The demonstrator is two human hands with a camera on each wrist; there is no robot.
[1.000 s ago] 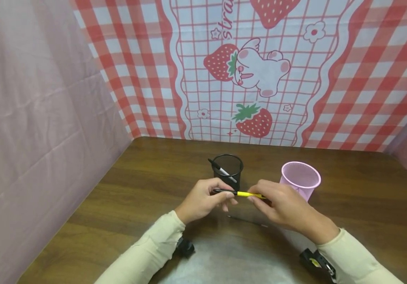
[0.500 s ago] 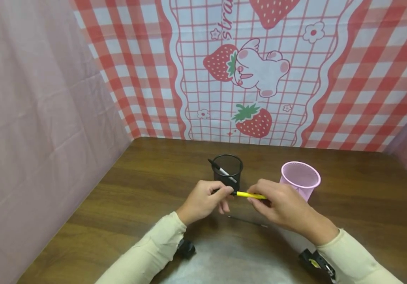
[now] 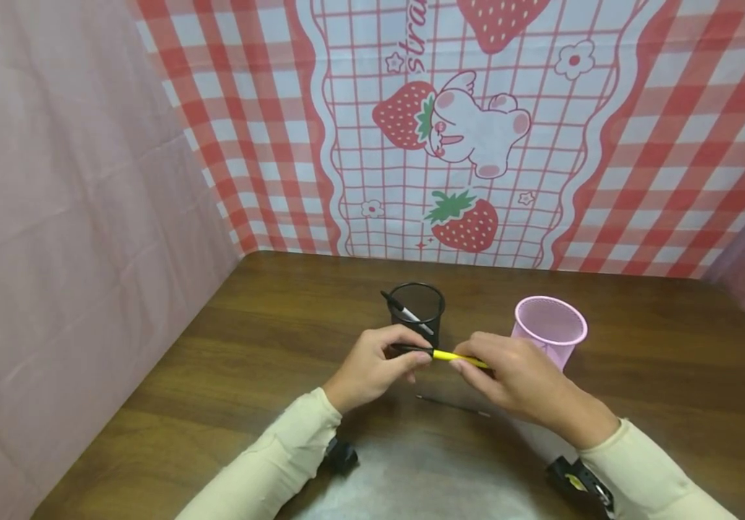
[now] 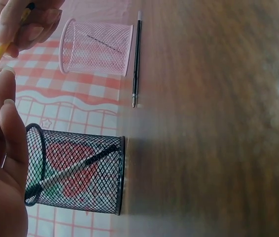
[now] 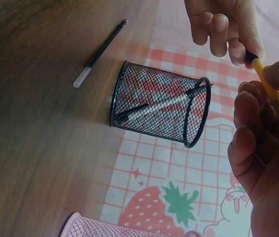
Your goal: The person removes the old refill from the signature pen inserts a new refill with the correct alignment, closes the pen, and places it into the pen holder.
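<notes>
Both hands hold a yellow and black pen (image 3: 444, 354) level above the table, between and in front of two mesh cups. My left hand (image 3: 368, 367) pinches its black end between thumb and index finger, other fingers loosely bent. The yellow barrel is pinched by my right hand (image 3: 520, 374), whose fingers hide its far end. Below the hands, a thin pen refill (image 3: 453, 406) lies on the table; the left wrist view shows this refill (image 4: 137, 64) as dark with a metal tip and a pale end.
A black mesh cup (image 3: 442, 309), holding a black and white marker (image 3: 414, 318), stands just beyond my left hand. A pink mesh cup (image 3: 550, 341) stands behind my right hand. A strawberry-printed checked cloth (image 3: 281, 144) hangs along the table's back edge.
My left thumb and fingers slid over the pen's black end, then drew back so that it shows again. The right hand keeps its grip almost in place; the cups and refill stay put.
</notes>
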